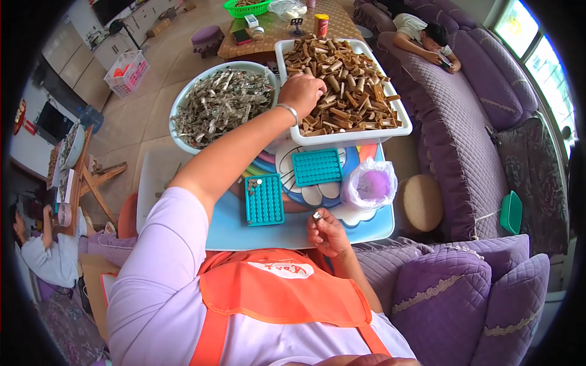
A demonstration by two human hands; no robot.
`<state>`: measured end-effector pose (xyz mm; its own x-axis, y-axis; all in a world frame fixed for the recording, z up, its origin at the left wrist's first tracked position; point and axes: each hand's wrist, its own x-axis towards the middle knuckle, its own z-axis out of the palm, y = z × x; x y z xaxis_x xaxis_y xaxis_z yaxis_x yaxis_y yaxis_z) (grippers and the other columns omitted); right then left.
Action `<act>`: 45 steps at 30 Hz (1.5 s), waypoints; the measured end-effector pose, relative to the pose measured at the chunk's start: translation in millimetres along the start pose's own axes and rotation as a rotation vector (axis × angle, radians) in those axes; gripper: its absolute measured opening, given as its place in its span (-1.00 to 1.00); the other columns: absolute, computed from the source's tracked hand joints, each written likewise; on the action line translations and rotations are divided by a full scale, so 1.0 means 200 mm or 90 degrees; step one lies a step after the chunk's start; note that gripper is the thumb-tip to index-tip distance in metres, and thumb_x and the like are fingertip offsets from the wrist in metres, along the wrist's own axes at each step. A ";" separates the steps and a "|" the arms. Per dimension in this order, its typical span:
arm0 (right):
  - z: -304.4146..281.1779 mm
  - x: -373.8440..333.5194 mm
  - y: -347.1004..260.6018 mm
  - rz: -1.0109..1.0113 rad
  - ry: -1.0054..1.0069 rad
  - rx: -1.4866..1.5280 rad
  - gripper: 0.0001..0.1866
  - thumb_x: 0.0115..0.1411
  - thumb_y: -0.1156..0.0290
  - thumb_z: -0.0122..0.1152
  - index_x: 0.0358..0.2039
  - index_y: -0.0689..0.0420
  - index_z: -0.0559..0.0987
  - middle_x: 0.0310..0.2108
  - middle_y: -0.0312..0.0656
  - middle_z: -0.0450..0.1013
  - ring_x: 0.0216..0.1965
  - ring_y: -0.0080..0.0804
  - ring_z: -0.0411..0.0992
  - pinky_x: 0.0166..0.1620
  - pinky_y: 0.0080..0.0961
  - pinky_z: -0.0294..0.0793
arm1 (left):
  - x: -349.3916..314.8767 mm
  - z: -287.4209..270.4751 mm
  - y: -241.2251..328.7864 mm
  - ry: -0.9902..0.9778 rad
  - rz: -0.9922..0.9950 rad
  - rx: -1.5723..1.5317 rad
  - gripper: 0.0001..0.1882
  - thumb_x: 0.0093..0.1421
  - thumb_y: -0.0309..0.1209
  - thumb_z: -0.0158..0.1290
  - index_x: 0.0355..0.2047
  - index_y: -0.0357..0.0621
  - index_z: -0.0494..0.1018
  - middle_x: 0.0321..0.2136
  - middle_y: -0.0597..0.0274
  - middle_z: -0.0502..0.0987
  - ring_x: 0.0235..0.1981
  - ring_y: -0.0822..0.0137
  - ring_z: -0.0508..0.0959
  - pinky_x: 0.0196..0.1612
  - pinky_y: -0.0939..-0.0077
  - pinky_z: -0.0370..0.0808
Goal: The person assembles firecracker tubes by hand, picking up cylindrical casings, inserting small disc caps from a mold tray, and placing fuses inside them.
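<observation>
My left hand (301, 96), wearing a silver bracelet, reaches into a white tub (348, 139) heaped with short brown tube-like pieces (351, 76). Its fingers curl down onto the pieces at the left side; what they grip is hidden. Close to my apron, my right hand (329, 233) pinches a small shiny silver thing (317, 216), too small to name. Ahead of it lie two teal grid trays. The left tray (266, 204) holds several small round discs (252, 185) in one corner; the other tray (317, 167) shows no discs. A bag-lined container (370, 184) with something purple stands at the right.
A pale round basin (181, 131) full of clear-wrapped pieces stands left of the tub. Everything rests on a colourful low table (366, 226). A round stool (421, 202) and purple sofa (464, 158) are at right, where a person lies with a phone. Another person sits far left.
</observation>
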<state>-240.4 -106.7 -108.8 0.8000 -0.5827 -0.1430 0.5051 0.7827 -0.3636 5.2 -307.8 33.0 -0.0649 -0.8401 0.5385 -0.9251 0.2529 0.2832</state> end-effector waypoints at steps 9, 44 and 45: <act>-0.04 -0.01 0.00 0.014 -0.076 -0.009 -0.86 0.21 0.37 0.18 -0.25 0.04 0.44 -0.40 -0.30 0.39 -0.49 -0.63 0.29 -0.55 -0.72 0.18 | 0.24 0.17 0.14 -0.134 -0.137 0.214 -0.76 0.09 -0.22 0.15 -0.32 -0.09 0.55 -0.21 0.10 0.52 -0.07 0.13 0.47 -0.01 0.26 0.43; 0.56 0.19 0.30 -0.137 0.131 -0.370 -0.86 0.29 0.30 0.07 -0.31 0.07 0.36 -0.43 -0.32 0.45 -0.46 -0.63 0.36 -0.45 -0.69 0.28 | -1.44 -0.56 0.28 -0.111 -0.423 -0.738 -0.72 0.25 -0.50 0.02 -0.02 -0.24 0.44 -0.32 0.30 0.52 -0.37 0.52 0.50 -0.29 0.64 0.50; 0.56 0.18 0.30 -0.127 0.137 -0.399 -0.85 0.29 0.30 0.08 -0.31 0.07 0.37 -0.44 -0.33 0.45 -0.46 -0.65 0.35 -0.45 -0.69 0.28 | -1.45 -0.56 0.26 -0.131 -0.387 -0.685 -0.72 0.23 -0.51 0.03 -0.03 -0.23 0.44 -0.34 0.32 0.51 -0.38 0.52 0.49 -0.30 0.64 0.49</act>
<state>-145.4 -56.3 -33.2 0.5967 -0.7834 -0.1738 0.3019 0.4199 -0.8559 18.7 2.2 -19.0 0.1185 -0.9929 -0.0123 -0.0578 -0.0193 0.9981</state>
